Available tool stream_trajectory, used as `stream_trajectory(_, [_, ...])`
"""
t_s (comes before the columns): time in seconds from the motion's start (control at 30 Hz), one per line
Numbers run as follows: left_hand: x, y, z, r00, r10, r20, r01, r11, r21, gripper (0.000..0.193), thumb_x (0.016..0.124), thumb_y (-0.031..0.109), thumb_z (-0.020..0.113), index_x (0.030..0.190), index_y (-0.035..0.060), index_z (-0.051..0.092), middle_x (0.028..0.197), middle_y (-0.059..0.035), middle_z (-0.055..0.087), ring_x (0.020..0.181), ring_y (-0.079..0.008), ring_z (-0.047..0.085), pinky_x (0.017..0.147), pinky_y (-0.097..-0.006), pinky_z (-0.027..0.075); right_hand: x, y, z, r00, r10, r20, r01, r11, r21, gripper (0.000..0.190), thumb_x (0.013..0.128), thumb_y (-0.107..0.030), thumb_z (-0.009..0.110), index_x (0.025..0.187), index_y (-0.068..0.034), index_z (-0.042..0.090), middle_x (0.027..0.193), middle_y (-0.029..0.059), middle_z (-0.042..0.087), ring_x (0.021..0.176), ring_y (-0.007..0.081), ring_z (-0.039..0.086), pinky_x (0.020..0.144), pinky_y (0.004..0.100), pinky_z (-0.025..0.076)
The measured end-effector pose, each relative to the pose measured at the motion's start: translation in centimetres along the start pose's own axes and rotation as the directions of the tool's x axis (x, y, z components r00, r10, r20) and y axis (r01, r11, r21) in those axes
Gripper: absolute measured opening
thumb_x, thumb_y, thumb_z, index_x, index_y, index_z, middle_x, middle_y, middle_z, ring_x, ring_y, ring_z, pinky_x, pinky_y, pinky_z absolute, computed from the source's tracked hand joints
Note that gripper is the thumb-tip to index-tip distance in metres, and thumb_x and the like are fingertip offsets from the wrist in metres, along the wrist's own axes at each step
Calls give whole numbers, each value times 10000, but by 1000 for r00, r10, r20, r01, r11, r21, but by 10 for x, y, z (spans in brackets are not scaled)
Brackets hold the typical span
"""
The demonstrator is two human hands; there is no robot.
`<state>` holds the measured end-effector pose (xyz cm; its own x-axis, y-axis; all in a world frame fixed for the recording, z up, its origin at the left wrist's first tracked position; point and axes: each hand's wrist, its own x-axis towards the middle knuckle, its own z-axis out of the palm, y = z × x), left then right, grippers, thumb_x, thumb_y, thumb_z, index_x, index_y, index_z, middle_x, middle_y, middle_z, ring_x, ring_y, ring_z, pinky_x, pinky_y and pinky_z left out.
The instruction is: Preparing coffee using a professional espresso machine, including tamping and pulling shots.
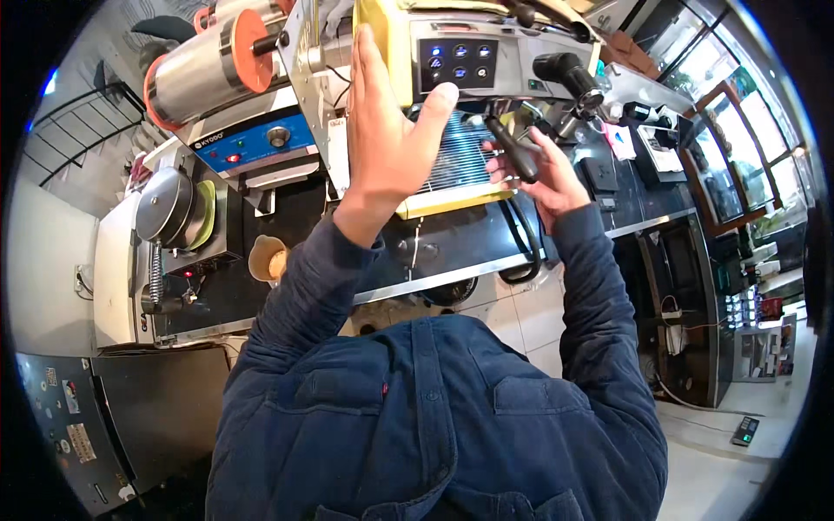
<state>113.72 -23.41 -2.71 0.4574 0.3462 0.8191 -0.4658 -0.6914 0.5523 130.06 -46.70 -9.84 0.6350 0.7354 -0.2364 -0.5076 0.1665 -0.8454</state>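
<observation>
A yellow and steel espresso machine [384,58] stands before me with its button panel [459,63] lit. My left hand [397,130] is raised flat at the machine's left front, fingers straight and thumb spread, holding nothing. At the right, my right hand [544,172] is around the black handle of a portafilter [515,150] below the machine's front; its fingers are partly curled, and how firmly they grip is unclear. The ribbed drip tray [456,156] lies between my hands. A second black handle [567,75] juts out at the machine's right.
Left of the machine stands a blue-fronted sealing machine [254,140] with a steel cylinder [202,71] above. A jug [266,258] is near the counter's front edge [449,277]. A black hose [531,244] hangs over that edge. Dark boxes [597,176] lie on the right counter.
</observation>
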Motion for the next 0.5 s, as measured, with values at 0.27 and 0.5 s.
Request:
stream_trajectory(0.27, [10, 12, 36, 992, -128, -13, 126, 947, 297, 898, 987, 309, 620, 1627, -111, 152, 1659, -379, 230, 1542, -491, 274, 1256, -482, 255, 58, 22, -8, 838, 76, 540, -367, 812, 455, 124, 1065, -141, 577, 997, -38, 586, 783, 32, 572, 637, 156, 543, 583, 280, 445])
stream_trajectory(0.5, [5, 9, 15, 958, -283, 36, 274, 947, 167, 858, 999, 293, 575, 1635, -100, 153, 1687, -321, 237, 1560, -449, 258, 1265, -444, 228, 84, 88, 112, 971, -235, 50, 184, 860, 477, 125, 1081, -144, 553, 1132, -34, 521, 963, 104, 657, 907, 225, 655, 791, 394, 575])
